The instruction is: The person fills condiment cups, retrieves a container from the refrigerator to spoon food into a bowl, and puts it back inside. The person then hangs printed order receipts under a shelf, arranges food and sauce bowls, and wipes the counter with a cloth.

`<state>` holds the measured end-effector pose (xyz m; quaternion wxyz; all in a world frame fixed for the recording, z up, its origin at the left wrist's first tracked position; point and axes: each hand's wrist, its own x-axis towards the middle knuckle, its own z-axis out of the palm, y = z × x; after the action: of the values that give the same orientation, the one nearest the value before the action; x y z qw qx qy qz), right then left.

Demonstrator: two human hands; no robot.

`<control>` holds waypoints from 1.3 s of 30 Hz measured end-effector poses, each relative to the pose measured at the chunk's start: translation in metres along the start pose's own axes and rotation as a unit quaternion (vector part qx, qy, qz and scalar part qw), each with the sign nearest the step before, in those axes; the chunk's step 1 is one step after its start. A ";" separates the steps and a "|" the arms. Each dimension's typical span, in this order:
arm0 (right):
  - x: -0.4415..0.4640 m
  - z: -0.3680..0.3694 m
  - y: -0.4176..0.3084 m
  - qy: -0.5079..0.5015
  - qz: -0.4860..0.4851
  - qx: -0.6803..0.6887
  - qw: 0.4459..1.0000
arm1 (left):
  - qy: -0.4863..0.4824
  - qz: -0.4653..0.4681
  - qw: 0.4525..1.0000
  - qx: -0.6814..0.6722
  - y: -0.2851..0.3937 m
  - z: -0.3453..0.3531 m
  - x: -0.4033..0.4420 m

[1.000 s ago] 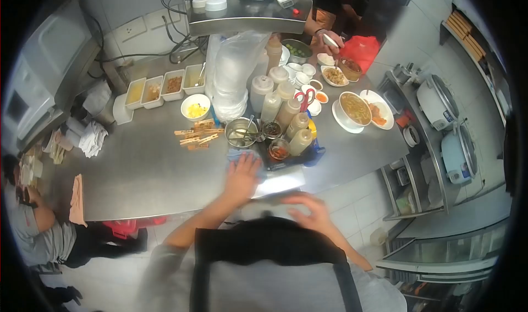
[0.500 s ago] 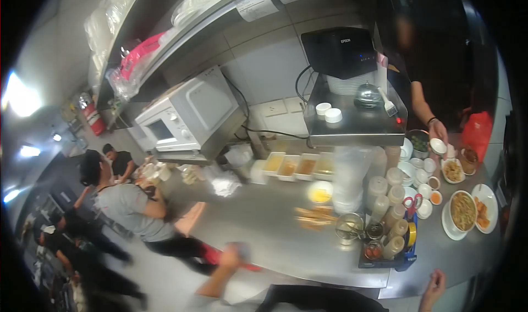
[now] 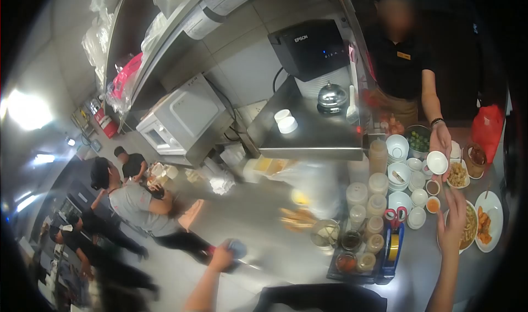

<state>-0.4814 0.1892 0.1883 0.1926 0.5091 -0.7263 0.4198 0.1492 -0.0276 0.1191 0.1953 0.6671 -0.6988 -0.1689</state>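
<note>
My left hand (image 3: 221, 257) is closed on a blue cloth (image 3: 237, 249) near the counter's front edge. My right hand (image 3: 454, 210) reaches up at the right with its fingers apart and nothing in it, partly over the soup bowl (image 3: 469, 229). Just beyond its fingertips, a co-worker's hand (image 3: 439, 141) holds a small white bowl (image 3: 437, 162). I see a gap between my fingers and that bowl. An oval plate with orange food (image 3: 488, 222) lies right of the soup.
Sauce bottles (image 3: 357, 194) and red scissors (image 3: 395, 215) stand in a caddy at the centre right. White bowls (image 3: 398, 174) are stacked behind. A raised steel shelf (image 3: 308, 144) carries a bell (image 3: 332, 96) and a printer (image 3: 308, 48). Co-workers stand at the left.
The view has swung toward the left and up. My left hand has gone with the cloth off to the left; my right hand has risen toward the co-worker's hand, which holds out the small bowl.
</note>
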 end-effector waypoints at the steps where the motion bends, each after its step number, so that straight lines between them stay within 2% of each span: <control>1: 0.026 0.000 -0.010 -0.018 -0.022 0.015 0.999 | 0.013 0.053 0.998 0.016 -0.011 0.019 0.000; 3: 0.053 0.014 -0.003 -0.010 -0.114 -0.022 0.993 | -0.009 0.107 0.994 0.020 0.024 0.028 -0.001; 5: 0.071 0.028 0.009 -0.032 -0.155 -0.046 0.986 | 0.023 0.134 0.991 0.012 0.036 0.046 0.000; 6: 0.073 0.035 0.018 -0.043 -0.175 -0.060 0.982 | -0.008 0.134 0.991 0.010 0.045 0.047 -0.001; 7: 0.073 0.044 0.032 -0.050 -0.184 -0.075 0.979 | 0.016 0.119 0.991 0.064 0.074 0.042 -0.018; 9: 0.072 0.058 0.056 -0.056 -0.201 -0.106 0.972 | 0.035 0.099 0.993 0.047 0.085 0.050 -0.038; 11: 0.073 0.063 0.059 -0.064 -0.172 -0.078 0.980 | 0.074 0.111 0.991 0.025 0.084 0.060 -0.061; 13: 0.072 0.066 0.076 -0.077 -0.131 -0.067 0.986 | 0.047 0.130 0.990 -0.016 0.082 0.066 -0.093; 14: 0.074 0.064 0.081 -0.076 -0.142 -0.054 0.985 | 0.036 0.144 0.988 -0.036 0.080 0.068 -0.106; 17: 0.077 0.053 0.084 -0.089 -0.037 -0.011 0.995 | 0.057 0.113 0.991 -0.044 0.073 0.076 -0.143; 18: 0.074 0.036 0.052 -0.049 -0.068 -0.033 0.996 | 0.065 0.088 0.991 -0.077 0.069 0.079 -0.151; 20: 0.063 0.011 0.028 -0.047 0.018 0.090 0.995 | 0.053 0.135 0.987 -0.063 0.050 0.094 -0.152; 22: 0.038 -0.014 -0.023 -0.043 0.005 0.266 0.963 | 0.031 0.201 0.979 -0.031 0.041 0.097 -0.142; 24: 0.004 -0.036 -0.067 -0.074 0.008 0.276 0.958 | 0.006 0.234 0.971 0.043 0.048 0.093 -0.124; 26: -0.028 -0.044 -0.107 -0.186 -0.071 0.378 0.904 | -0.023 0.256 0.962 0.092 0.043 0.092 -0.101; 28: -0.051 -0.032 -0.179 -0.285 -0.058 0.437 0.851 | -0.052 0.268 0.956 0.111 0.022 0.103 -0.067; 31: -0.096 0.022 -0.247 -0.367 0.053 0.395 0.841 | -0.013 0.252 0.963 0.091 -0.018 0.108 -0.013; 33: -0.129 0.080 -0.269 -0.390 0.059 0.338 0.854 | 0.007 0.221 0.971 0.096 -0.046 0.096 0.021; 34: -0.149 0.111 -0.275 -0.369 0.054 0.309 0.875 | 0.014 0.221 0.970 0.099 -0.050 0.093 0.039; 36: -0.189 0.174 -0.279 -0.260 -0.002 0.288 0.922 | -0.007 0.226 0.972 0.063 -0.056 0.072 0.061; 37: -0.203 0.199 -0.278 -0.222 -0.032 0.249 0.942 | 0.048 0.276 0.959 0.043 -0.060 0.073 0.067; 39: -0.229 0.246 -0.274 -0.175 -0.039 0.162 0.970 | 0.065 0.352 0.934 -0.012 -0.066 0.066 0.073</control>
<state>-0.1049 0.0877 -0.0018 -0.0056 0.6272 -0.6506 0.4282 0.1709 -0.1055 0.0321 0.2952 0.3852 -0.8727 -0.0542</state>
